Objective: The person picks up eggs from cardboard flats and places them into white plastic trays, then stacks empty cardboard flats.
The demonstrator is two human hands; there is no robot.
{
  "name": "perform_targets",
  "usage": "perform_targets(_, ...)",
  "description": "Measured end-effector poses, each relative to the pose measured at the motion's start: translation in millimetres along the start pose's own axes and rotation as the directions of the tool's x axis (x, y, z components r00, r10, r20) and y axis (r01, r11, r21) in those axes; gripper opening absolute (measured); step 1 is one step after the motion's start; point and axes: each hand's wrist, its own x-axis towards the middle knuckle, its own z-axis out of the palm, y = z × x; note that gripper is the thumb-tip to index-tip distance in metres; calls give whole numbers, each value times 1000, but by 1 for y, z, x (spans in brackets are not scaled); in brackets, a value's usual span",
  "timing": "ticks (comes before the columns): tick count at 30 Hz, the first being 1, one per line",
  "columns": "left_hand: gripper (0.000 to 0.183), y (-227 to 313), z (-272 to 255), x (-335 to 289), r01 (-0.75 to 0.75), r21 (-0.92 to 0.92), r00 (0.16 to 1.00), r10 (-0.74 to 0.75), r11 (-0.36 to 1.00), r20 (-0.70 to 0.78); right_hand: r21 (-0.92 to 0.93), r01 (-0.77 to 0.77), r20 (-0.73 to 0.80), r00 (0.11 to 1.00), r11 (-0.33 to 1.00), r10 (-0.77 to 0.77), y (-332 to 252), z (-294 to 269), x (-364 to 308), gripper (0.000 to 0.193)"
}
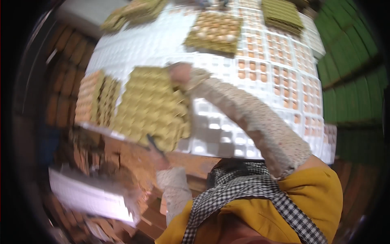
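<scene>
Counting two hands (181, 75), two sleeves (252, 118), one apron (243, 185), at least three olive tray stacks (148, 105). Showing many eggs (229, 38), too blurred to count.

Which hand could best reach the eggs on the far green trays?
Probably the right hand: nearer those eggs, at the far corner of the near trays. The left hand is at their near edge.

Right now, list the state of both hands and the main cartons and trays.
Olive carton stack: nested, between both hands.
Left hand: at its near edge, grip blurred.
Right hand: at its far corner, grip blurred.
Middle back carton: filled with eggs, atop more cartons.
White trays at right: many cells hold eggs.
Cartons at left: layered, contents unclear.
</scene>
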Motion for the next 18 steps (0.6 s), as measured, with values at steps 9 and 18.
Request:
perform_targets(9,80,57,-22,-41,-86,-648,827,417,756,377,841,-416,332,901,347,278,39,-245,-177,54)
perform_targets(18,62,146,92,-132,22,-634,574,509,773,641,998,-54,-18,309,36,951,104,-302,-399,36)
